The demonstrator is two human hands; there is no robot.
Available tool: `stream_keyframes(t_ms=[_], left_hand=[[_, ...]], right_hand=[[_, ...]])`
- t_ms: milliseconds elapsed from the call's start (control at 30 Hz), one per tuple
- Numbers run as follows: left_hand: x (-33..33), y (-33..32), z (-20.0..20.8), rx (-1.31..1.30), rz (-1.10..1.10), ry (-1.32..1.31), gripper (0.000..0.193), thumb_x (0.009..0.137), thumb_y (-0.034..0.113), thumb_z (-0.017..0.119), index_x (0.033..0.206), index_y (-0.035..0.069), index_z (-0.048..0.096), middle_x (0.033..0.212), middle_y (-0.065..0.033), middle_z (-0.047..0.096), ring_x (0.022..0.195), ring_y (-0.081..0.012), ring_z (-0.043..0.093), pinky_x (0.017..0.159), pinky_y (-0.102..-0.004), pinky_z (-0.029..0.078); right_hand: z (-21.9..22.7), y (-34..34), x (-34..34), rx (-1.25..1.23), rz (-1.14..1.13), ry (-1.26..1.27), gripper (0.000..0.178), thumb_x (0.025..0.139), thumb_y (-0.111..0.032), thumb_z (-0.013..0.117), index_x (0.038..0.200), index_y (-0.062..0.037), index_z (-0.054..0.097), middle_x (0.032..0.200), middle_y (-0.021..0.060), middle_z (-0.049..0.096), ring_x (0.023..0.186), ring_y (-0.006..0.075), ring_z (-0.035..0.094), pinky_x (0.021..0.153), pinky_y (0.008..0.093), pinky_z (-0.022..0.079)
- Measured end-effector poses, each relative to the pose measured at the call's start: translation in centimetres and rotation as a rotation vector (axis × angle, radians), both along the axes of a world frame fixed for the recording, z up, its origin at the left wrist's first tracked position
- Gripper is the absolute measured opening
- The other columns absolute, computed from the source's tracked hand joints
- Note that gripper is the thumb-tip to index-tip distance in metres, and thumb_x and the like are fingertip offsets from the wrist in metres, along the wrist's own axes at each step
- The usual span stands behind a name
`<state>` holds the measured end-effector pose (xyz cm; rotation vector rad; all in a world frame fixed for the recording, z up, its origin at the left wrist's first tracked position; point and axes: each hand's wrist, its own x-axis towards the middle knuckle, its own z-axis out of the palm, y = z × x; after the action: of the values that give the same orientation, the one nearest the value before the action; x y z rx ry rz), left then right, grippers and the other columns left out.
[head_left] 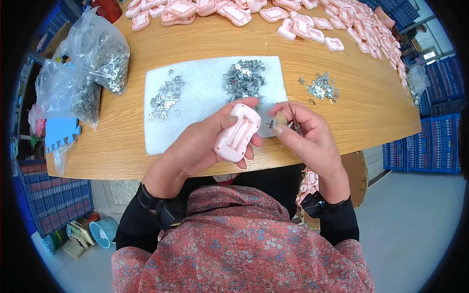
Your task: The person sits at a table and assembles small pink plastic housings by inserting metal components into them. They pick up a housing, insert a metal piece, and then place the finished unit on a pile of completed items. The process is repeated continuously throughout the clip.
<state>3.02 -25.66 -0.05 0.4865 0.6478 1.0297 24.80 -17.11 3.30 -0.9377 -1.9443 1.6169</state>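
Note:
My left hand (205, 139) is wrapped round a pink plastic casing (239, 132), whose long rectangular battery slot faces up. Close beside it, my right hand (310, 132) is closed, pinching a small shiny metal piece (273, 124) between thumb and finger. A dark thin metal tool (294, 116), its kind unclear, lies among the fingers of that hand. Behind the hands, a white foam mat (200, 73) bears a dense dark pile of small metal parts (244, 80) and a looser pile of flat metal contacts (166, 97) on its left.
Many pink casings (234, 13) cover the table's far and right edge. More metal contacts (322, 88) lie right of the mat. Clear bags of metal parts (105, 58) stand at left by a blue foam tile (62, 134). The table's near edge (122, 177) runs under my forearms.

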Motion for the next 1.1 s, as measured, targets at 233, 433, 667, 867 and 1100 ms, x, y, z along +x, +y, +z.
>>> stream_keyframes(t_ms=[233, 433, 667, 867, 1100], left_hand=[[1.0, -0.6, -0.8, -0.002, 0.078, 0.016, 0.050, 0.107, 0.039, 0.028, 0.148, 0.011, 0.033, 0.101, -0.0139, 0.062, 0.082, -0.0223, 0.065, 0.068, -0.0389, 0.058], [1.5, -0.9, -0.7, -0.005, 0.120, 0.081, 0.052, 0.108, 0.041, 0.027, 0.148, 0.008, 0.033, 0.100, -0.0135, 0.063, 0.080, -0.0237, 0.066, 0.066, -0.0394, 0.059], [1.7, -0.8, -0.4, -0.003, 0.118, 0.168, 0.051, 0.108, 0.040, 0.026, 0.148, 0.009, 0.032, 0.101, -0.0124, 0.063, 0.079, -0.0226, 0.067, 0.066, -0.0377, 0.059], [1.6, -0.7, -0.8, 0.020, 0.075, 0.176, 0.052, 0.107, 0.041, 0.026, 0.148, 0.009, 0.031, 0.099, -0.0140, 0.064, 0.074, -0.0238, 0.068, 0.066, -0.0362, 0.059], [1.3, -0.7, -0.7, -0.026, 0.018, 0.096, 0.054, 0.108, 0.040, 0.025, 0.152, 0.009, 0.026, 0.099, -0.0187, 0.066, 0.076, -0.0260, 0.069, 0.067, -0.0368, 0.059]], right_hand=[[0.1, -1.3, -2.5, 0.280, -0.035, -0.140, 0.014, 0.086, -0.010, 0.068, 0.094, 0.0014, 0.063, 0.075, 0.0059, 0.060, 0.064, 0.0136, 0.057, 0.061, 0.0289, 0.047], [0.0, -1.1, -2.9, 0.565, 0.018, -0.260, 0.015, 0.085, -0.013, 0.069, 0.092, -0.0010, 0.064, 0.079, 0.0133, 0.063, 0.069, 0.0294, 0.063, 0.061, 0.0371, 0.049], [0.6, -1.5, -3.6, 0.704, 0.017, -0.336, 0.011, 0.082, -0.012, 0.068, 0.086, -0.0030, 0.062, 0.077, 0.0140, 0.063, 0.071, 0.0332, 0.064, 0.062, 0.0427, 0.050], [0.3, -1.8, -3.6, 0.630, 0.004, -0.399, 0.014, 0.083, -0.013, 0.070, 0.089, -0.0029, 0.062, 0.074, 0.0141, 0.061, 0.068, 0.0302, 0.064, 0.061, 0.0407, 0.051], [0.9, -1.1, -3.2, 0.397, -0.017, -0.306, 0.017, 0.091, -0.015, 0.069, 0.100, -0.0019, 0.062, 0.076, 0.0109, 0.061, 0.062, 0.0167, 0.060, 0.058, 0.0303, 0.049]])
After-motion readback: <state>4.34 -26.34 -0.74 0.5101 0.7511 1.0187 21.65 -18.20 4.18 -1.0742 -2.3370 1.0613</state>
